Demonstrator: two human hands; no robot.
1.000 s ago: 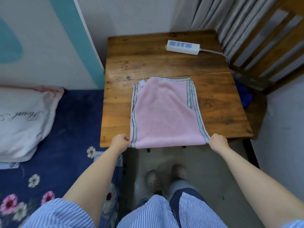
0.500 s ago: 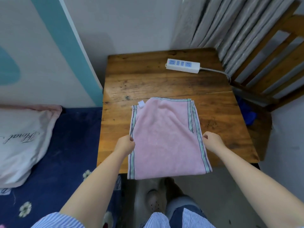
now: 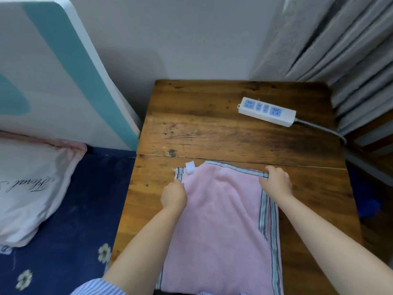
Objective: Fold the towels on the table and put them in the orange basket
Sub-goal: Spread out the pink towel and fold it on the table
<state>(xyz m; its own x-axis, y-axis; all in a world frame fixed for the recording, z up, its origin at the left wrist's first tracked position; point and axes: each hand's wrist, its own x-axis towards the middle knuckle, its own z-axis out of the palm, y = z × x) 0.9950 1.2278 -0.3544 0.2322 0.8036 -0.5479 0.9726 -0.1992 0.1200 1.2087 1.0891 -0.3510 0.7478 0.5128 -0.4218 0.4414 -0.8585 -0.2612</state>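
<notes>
Left hand [image 3: 174,196] and right hand [image 3: 276,182] each curl on a far corner of the pink towel [image 3: 219,220].
The towel's long axis runs 12 to 6 on the wooden surface [image 3: 191,128], near end overhanging; a power strip [image 3: 266,111] lies at 1 o'clock, well apart; no orange basket visible.

A home bedroom: pillow [image 3: 27,188] on floral bedsheet [image 3: 63,241], curtains [image 3: 340,50].

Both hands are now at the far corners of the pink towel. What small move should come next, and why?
Probably pinch both far corners and draw them toward the near edge, folding the pink towel in half: left hand and right hand sit there, and it lies flat.
</notes>
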